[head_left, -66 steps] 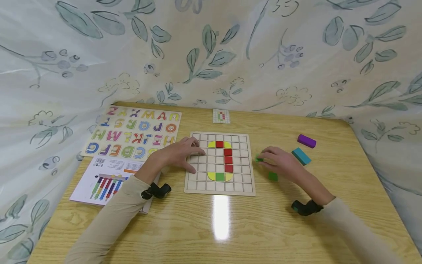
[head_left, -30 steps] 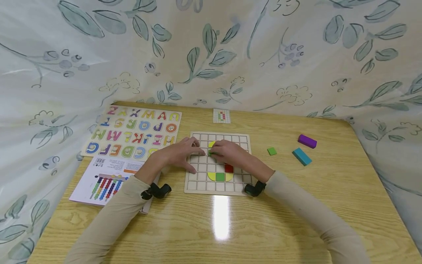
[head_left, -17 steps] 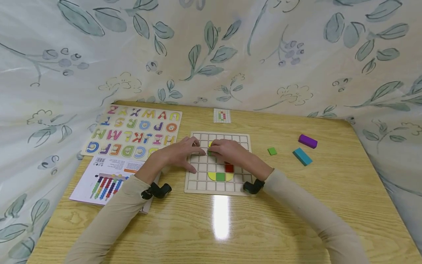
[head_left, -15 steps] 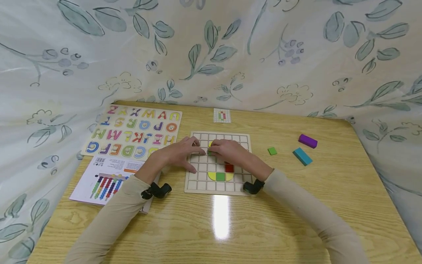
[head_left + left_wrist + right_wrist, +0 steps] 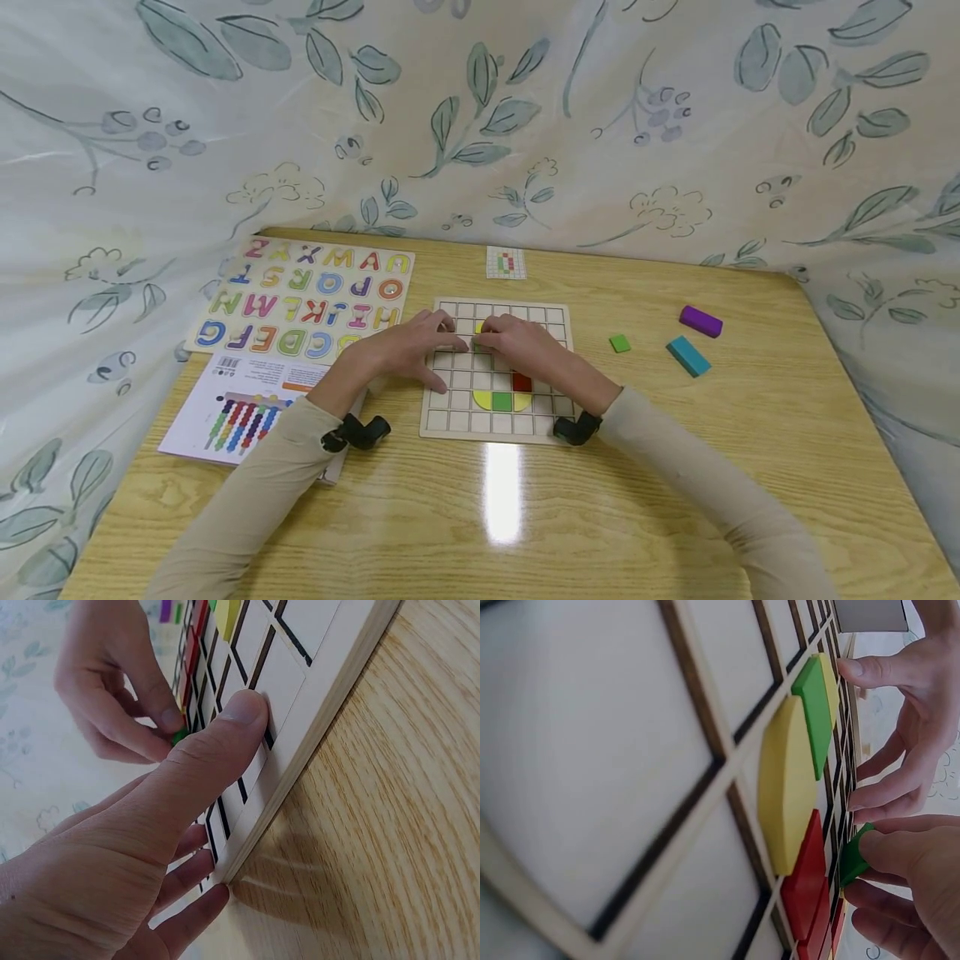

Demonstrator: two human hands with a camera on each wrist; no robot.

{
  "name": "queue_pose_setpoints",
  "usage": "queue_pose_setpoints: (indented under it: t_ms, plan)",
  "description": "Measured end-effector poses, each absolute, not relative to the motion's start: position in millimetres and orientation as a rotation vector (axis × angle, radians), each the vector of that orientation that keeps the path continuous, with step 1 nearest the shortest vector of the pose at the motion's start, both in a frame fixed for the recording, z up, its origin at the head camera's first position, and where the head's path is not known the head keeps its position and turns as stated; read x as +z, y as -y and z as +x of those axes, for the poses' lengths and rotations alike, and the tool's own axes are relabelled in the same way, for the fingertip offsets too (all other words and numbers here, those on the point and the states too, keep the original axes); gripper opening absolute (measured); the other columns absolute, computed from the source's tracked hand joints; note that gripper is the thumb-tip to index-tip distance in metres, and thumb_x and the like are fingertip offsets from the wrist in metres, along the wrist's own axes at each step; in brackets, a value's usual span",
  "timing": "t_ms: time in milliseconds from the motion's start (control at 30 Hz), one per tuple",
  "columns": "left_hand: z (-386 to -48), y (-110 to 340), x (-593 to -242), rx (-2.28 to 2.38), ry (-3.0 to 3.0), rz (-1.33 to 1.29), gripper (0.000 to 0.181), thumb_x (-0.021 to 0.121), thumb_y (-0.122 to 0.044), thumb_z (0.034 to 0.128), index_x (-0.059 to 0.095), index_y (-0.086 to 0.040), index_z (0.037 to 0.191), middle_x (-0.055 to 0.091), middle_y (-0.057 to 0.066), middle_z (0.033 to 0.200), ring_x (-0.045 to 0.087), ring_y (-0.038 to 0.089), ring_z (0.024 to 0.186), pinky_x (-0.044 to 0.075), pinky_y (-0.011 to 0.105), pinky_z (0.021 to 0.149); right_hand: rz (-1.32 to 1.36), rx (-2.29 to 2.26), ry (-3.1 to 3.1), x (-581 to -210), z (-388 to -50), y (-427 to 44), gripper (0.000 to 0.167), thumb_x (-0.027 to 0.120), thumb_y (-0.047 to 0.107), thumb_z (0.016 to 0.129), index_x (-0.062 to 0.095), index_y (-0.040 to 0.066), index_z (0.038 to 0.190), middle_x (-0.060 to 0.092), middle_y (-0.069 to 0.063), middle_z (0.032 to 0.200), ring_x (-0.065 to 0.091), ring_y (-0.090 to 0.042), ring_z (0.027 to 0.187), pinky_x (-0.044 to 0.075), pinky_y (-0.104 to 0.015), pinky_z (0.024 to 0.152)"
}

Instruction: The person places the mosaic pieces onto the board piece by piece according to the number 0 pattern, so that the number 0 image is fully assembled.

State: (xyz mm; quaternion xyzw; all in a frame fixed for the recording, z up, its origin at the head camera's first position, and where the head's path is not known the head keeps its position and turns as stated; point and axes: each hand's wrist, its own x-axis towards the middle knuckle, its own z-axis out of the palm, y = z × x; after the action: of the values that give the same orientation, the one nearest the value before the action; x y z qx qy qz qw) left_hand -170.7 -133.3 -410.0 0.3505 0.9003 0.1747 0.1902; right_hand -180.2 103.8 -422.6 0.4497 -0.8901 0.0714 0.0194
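Observation:
A square wooden grid board lies on the table. My left hand rests at its left side; in the left wrist view the thumb lies on the board's face and the other fingers reach its edge. My right hand is over the board's upper middle, pinching a small green square tile between thumb and fingers at a cell. Set in the board are a green tile, yellow rounded corner pieces and red tiles, partly hidden under the right hand.
Loose at the right lie a green tile, a teal block and a purple block. A small pattern card lies behind the board. An alphabet puzzle and a white box occupy the left side.
My right hand has moved left from the table beside the board onto the grid with a green tile, and has stayed almost still for the last second. The left hand keeps its place.

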Motion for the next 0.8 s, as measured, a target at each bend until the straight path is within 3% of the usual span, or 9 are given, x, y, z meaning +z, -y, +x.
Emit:
queue_pose_setpoints:
  t_ms: [533,800]
  plan:
    - [-171.3,132.1,-407.7,0.473,-2.534,0.989,0.067,0.081,-0.043,0.0756,0.057,-0.023,0.135,0.041,0.008,0.138,0.04,0.024,0.118,0.044,0.04,0.095,1.452,0.326,2.691,-422.4,-185.4,-102.3,0.019,0.066,0.01,0.091,0.075,0.01,0.108,0.066,-0.007,0.102,0.066,-0.02,0.088,0.055,-0.031,0.079]
    - [-170.3,132.7,-407.6,0.495,-2.528,0.987,0.065,0.081,-0.042,0.0757,0.058,-0.023,0.133,0.043,0.007,0.135,0.039,0.024,0.116,0.044,0.041,0.094,1.475,0.339,2.68,-421.8,-186.6,-99.4,0.017,0.067,0.01,0.09,0.075,0.01,0.105,0.06,-0.006,0.095,0.056,-0.015,0.077,0.05,-0.026,0.069]
